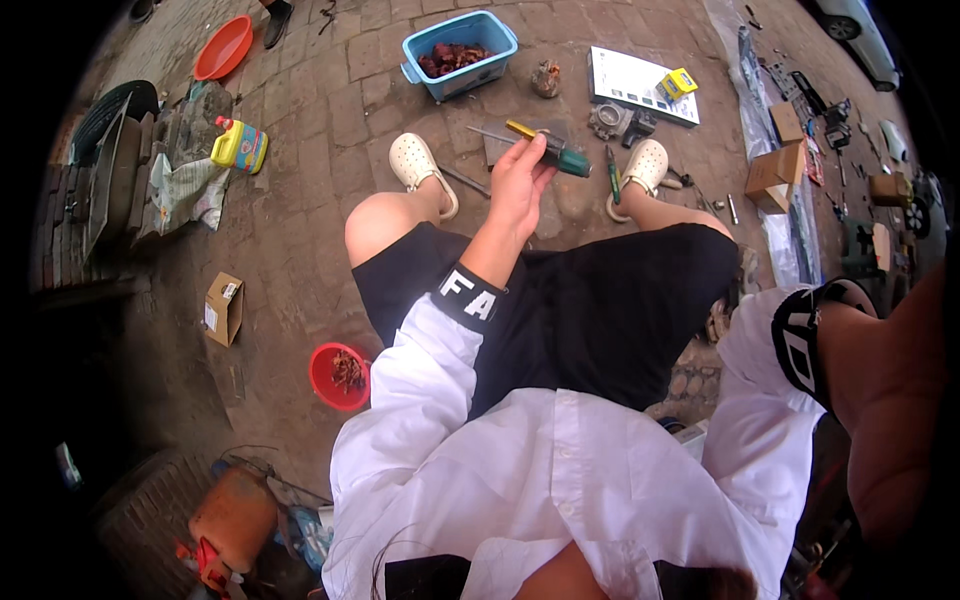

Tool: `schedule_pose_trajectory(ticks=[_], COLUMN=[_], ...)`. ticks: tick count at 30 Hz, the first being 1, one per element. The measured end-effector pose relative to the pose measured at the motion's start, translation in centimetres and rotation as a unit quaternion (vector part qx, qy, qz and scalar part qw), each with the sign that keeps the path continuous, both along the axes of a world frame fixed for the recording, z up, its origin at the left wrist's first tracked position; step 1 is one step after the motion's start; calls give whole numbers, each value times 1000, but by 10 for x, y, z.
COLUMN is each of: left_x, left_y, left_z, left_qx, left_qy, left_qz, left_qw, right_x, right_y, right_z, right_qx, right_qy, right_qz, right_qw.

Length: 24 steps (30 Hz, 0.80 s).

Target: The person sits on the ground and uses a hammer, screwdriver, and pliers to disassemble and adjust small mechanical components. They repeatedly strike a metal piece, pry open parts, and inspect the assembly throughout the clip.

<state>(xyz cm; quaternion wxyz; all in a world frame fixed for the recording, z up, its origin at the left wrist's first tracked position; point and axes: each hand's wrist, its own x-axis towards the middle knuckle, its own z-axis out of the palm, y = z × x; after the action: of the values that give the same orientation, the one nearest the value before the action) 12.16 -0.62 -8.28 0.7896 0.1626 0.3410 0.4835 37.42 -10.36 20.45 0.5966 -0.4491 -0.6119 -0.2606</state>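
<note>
My left hand (518,180) is raised above the ground between my knees, its fingers closed around a screwdriver with a green and black handle (572,163). A thin metal shaft (487,133) and a yellow piece (520,129) show by the fingertips; whether they belong to the same tool I cannot tell. Beneath lies a flat grey plate (497,152). My right arm (890,390) is lifted close at the right edge, and its fingers cannot be made out. Near my right shoe are a metal throttle-like part (612,121) and a green pen-like tool (612,175).
A blue tub (412,74) with reddish-brown pieces stands ahead. Right of it lie a white flat box (625,80), a small yellow box (678,84) and an open carton (775,178). A red bucket (322,385), a yellow jug (238,148) and an orange basin (223,48) are on the left.
</note>
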Motion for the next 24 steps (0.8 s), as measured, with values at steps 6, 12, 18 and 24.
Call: schedule_pose_trajectory(ticks=[6,12,18,24], left_x=[-5,-7,-11,-4], left_y=[-8,-19,-1,4], left_z=[-10,0,-27,-15], left_qx=[-6,-9,19,-30], left_qy=[-25,-17,-20,14], left_qz=[20,16,15,37], left_qw=[999,1000,1000,999], right_x=[8,21,-10,-70], right_y=[-27,-36,9,32], right_z=[14,15,20,-7], right_qx=[64,113,117,205], right_qy=[-6,-20,-20,48], right_qz=[-47,-55,19,153], right_qw=[997,992,993,966])
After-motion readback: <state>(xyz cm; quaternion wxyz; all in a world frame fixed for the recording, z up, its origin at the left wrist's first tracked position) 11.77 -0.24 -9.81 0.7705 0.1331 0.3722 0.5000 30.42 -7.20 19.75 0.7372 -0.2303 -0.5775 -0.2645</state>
